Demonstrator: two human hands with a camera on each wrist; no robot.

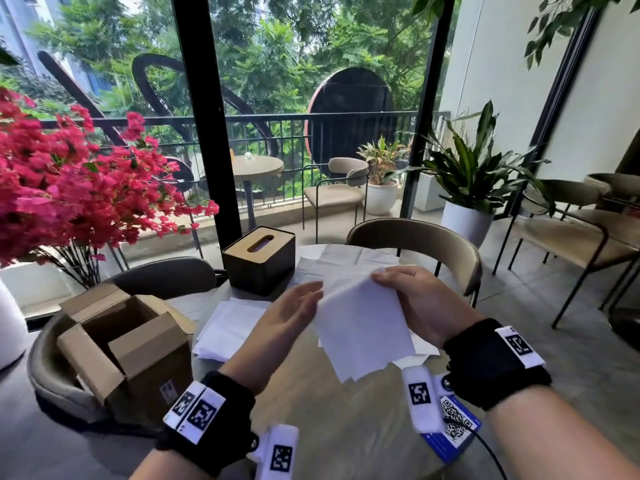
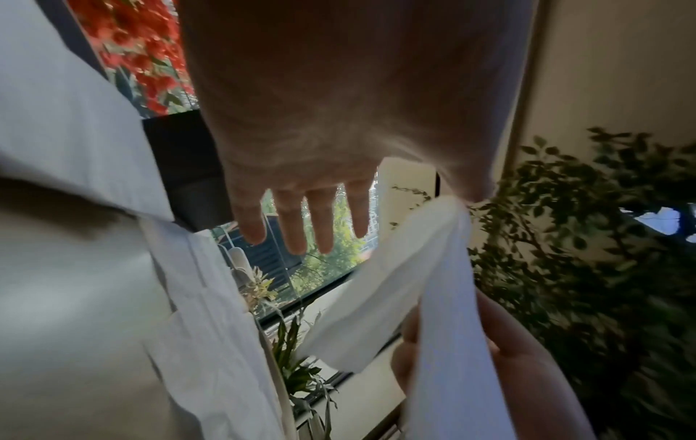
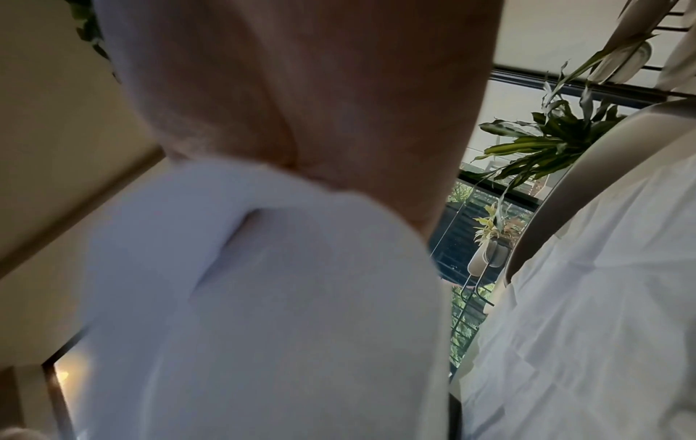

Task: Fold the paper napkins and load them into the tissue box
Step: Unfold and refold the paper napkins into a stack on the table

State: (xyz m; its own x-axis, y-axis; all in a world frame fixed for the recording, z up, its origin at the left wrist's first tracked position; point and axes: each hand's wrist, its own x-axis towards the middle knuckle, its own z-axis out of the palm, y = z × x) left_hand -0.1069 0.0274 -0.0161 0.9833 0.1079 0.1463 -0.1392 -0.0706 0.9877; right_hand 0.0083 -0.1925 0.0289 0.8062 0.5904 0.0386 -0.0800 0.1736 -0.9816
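White napkin point(image 1: 363, 327) held up, hanging; more sheets point(image 1: 228, 327) spread flat mid-table; black tissue box point(image 1: 259, 261) upright near far edge.

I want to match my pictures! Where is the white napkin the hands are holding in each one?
Head: the napkin hangs mid-picture, pinched by the right hand, the left hand open beside it.
Left wrist: lower right, below the straight fingers.
Right wrist: fills the lower left.
Shared landmark: the small potted plant outside.

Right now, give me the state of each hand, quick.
Left hand: open, fingers straight, touching the edge of the napkin.
Right hand: pinching the napkin's top corner, holding it above the table.
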